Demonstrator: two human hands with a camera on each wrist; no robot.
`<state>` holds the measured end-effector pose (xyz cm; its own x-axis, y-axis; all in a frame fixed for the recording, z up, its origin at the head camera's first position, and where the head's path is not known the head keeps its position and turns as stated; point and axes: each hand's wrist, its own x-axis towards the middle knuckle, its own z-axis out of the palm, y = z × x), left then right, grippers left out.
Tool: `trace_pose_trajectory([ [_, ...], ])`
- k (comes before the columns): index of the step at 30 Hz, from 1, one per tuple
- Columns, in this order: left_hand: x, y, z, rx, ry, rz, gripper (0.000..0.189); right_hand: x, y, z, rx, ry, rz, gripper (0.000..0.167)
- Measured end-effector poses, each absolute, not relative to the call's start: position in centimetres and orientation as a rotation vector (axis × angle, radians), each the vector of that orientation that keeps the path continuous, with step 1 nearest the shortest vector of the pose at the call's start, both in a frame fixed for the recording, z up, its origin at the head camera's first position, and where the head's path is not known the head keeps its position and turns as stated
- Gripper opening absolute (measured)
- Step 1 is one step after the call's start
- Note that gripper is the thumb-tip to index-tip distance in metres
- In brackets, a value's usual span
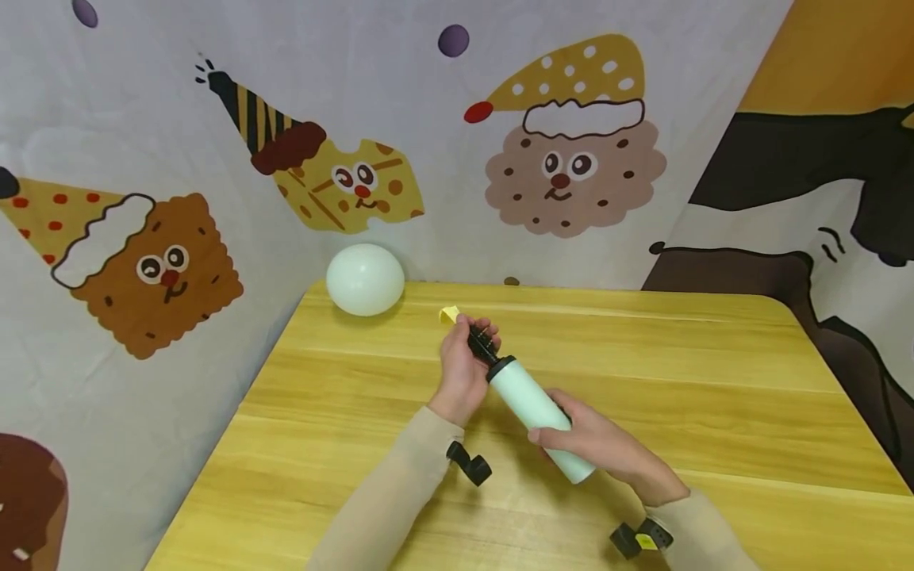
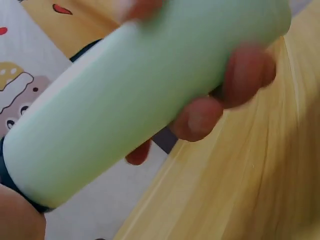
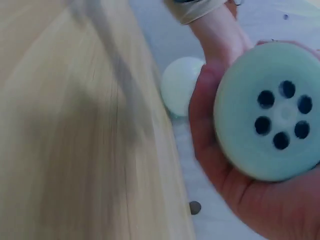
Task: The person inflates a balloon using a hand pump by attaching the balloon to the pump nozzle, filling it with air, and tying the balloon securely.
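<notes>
Angled across the middle of the table is a mint-green hand balloon pump [image 1: 530, 396] with a black nozzle end [image 1: 482, 344]. My left hand [image 1: 460, 379] grips that black end. A small yellow, limp balloon [image 1: 448, 315] pokes out past the left thumb, its lower part hidden by the fingers. Round the lower barrel curls my right hand [image 1: 603, 440], thumb on top. In the right wrist view the pump's round base [image 3: 240, 125] shows a ring of several dark holes. Fingers [image 2: 199, 120] wrap the barrel from below in the left wrist view.
An inflated pale mint balloon [image 1: 365, 279] sits at the table's back left corner. The wooden table [image 1: 700, 381] ends against a cloth backdrop [image 1: 443, 103] printed with cartoon biscuits and cheese. Black straps with small devices are on both wrists.
</notes>
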<state>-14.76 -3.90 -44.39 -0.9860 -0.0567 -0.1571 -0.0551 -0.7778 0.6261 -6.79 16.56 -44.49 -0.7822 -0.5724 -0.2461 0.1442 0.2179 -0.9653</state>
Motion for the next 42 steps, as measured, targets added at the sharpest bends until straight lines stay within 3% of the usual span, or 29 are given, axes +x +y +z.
trace_pose_trajectory([
  [3, -14.9, -4.1, -44.6, 0.301, -1.032, -2.936, 0.032, -6.7, 16.5, -44.5, -0.399, 1.988, -1.561, 0.067],
  [8, -15.2, -5.0, -45.2, 0.070, -0.766, -3.189, 0.049, -6.6, 16.4, -44.4, -0.367, 1.911, -1.617, 0.064],
  [11, -15.2, -5.3, -45.6, 0.020, -0.652, -3.276, 0.044, -6.6, 16.4, -44.5, -0.360, 1.849, -1.653, 0.061],
  [15, -15.3, -5.1, -45.9, 0.119, -0.698, -3.222, 0.035, -6.7, 16.3, -44.6, -0.347, 1.814, -1.671, 0.059],
  [24, -16.4, -4.2, -47.1, 0.394, -1.257, -2.786, 0.035, -6.2, 14.3, -44.9, -0.370, 2.090, -1.527, 0.067],
  [32, -18.4, -6.7, -46.7, 0.404, -1.231, -2.601, 0.035, -4.5, 14.6, -45.3, -0.440, 2.207, -1.447, 0.066],
  [42, -16.6, -4.8, -47.0, 0.360, -1.297, -2.661, 0.035, -4.0, 14.5, -46.0, -0.521, 2.287, -1.402, 0.070],
])
